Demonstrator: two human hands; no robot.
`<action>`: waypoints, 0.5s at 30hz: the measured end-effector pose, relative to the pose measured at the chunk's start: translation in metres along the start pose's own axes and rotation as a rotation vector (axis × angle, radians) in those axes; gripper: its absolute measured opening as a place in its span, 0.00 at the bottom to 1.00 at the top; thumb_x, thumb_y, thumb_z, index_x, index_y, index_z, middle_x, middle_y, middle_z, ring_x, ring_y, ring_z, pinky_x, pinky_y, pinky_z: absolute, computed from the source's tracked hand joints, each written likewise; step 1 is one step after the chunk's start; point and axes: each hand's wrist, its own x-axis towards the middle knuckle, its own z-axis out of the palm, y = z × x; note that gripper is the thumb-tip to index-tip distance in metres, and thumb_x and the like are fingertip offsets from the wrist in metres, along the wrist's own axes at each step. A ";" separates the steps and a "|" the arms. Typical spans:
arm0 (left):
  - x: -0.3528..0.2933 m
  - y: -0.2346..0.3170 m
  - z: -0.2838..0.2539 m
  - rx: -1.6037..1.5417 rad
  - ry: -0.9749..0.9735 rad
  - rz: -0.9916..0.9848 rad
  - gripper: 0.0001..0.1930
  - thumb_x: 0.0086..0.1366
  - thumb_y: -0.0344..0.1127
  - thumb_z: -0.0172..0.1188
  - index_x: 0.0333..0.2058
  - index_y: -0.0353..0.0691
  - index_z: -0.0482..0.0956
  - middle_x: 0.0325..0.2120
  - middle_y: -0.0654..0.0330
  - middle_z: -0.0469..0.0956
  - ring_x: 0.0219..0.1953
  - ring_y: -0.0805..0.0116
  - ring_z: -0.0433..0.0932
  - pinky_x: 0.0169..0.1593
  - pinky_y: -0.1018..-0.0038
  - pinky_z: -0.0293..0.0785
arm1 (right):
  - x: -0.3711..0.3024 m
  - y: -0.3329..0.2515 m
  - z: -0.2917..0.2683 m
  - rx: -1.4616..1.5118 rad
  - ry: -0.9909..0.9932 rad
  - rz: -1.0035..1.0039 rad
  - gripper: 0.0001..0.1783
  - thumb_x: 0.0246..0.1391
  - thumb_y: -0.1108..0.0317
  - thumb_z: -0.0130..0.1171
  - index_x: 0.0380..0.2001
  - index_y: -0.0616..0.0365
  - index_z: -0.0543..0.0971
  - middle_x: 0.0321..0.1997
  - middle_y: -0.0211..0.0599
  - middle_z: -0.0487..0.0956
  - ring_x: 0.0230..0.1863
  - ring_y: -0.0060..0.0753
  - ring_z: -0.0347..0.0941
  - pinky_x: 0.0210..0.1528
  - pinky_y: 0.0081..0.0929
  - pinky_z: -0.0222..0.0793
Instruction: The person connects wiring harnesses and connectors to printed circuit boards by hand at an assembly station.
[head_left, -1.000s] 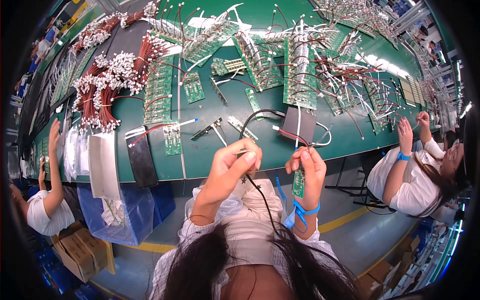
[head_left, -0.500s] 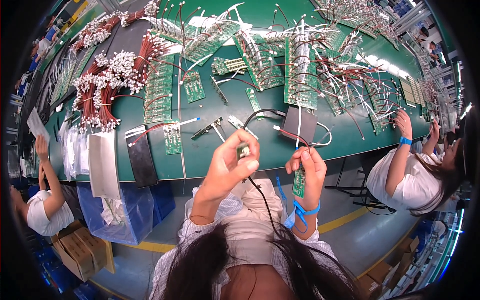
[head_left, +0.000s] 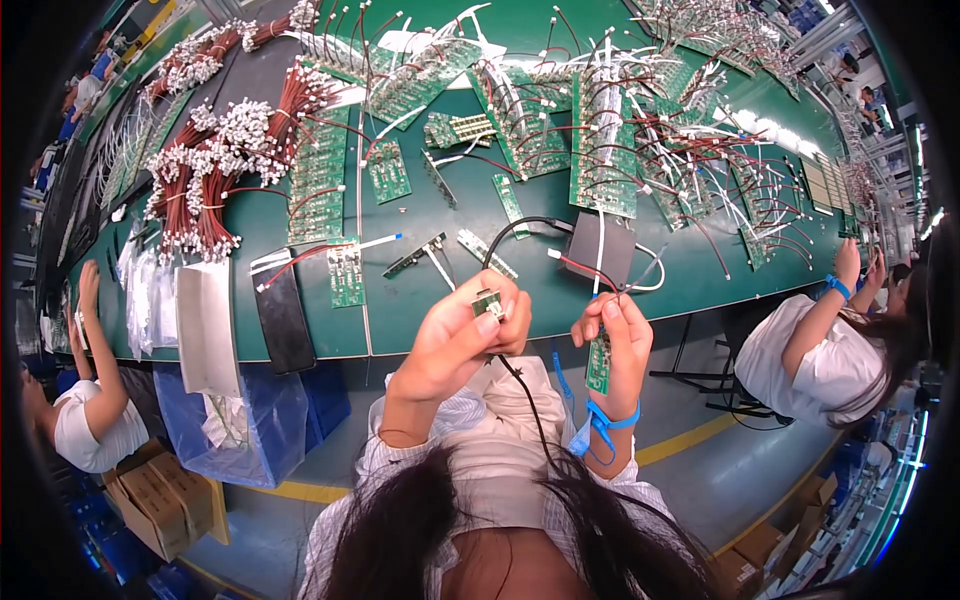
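My left hand (head_left: 462,325) is closed, thumb and fingers pinching a small circuit board (head_left: 486,300) with a pale part on its face. A black cable (head_left: 522,385) passes behind that hand and hangs down over my lap; whether the fingers grip it too, I cannot tell. In my right hand (head_left: 625,340) a narrow green circuit board (head_left: 598,365) hangs upright, pinched near its upper end. Red-and-black wires with a white plug (head_left: 555,256) and a white cable lead up from those fingertips. The two boards are apart. A blue wrist strap (head_left: 612,422) circles my right wrist.
A dark box (head_left: 597,250) with cables stands just beyond my hands on the green table (head_left: 440,335). Wired circuit boards (head_left: 603,150) and bundles of red wires (head_left: 210,190) cover the far side. A black tray (head_left: 283,315) lies left. Co-workers sit on both sides.
My left fingers have curled in and the small board has turned to show its face. My right hand stays put. The co-workers' arms on both sides have moved.
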 end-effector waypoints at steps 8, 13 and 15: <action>0.000 0.002 0.009 0.171 0.126 0.015 0.13 0.58 0.40 0.52 0.26 0.38 0.61 0.16 0.69 0.53 0.19 0.77 0.49 0.24 0.78 0.46 | 0.000 0.000 0.000 -0.004 -0.002 0.002 0.10 0.55 0.70 0.47 0.26 0.67 0.71 0.19 0.31 0.67 0.22 0.19 0.62 0.26 0.18 0.61; -0.005 0.004 -0.001 0.321 0.101 -0.055 0.14 0.53 0.39 0.58 0.24 0.37 0.64 0.15 0.68 0.57 0.19 0.75 0.54 0.24 0.77 0.47 | 0.000 0.000 -0.001 -0.009 -0.002 0.002 0.10 0.55 0.70 0.47 0.26 0.67 0.71 0.19 0.31 0.67 0.22 0.19 0.62 0.26 0.19 0.60; -0.005 0.001 -0.006 0.269 0.067 -0.017 0.10 0.52 0.33 0.58 0.26 0.35 0.67 0.17 0.69 0.59 0.21 0.79 0.56 0.26 0.81 0.51 | 0.001 0.000 -0.001 -0.002 -0.006 -0.008 0.10 0.55 0.70 0.47 0.26 0.67 0.71 0.19 0.32 0.67 0.22 0.19 0.62 0.26 0.19 0.61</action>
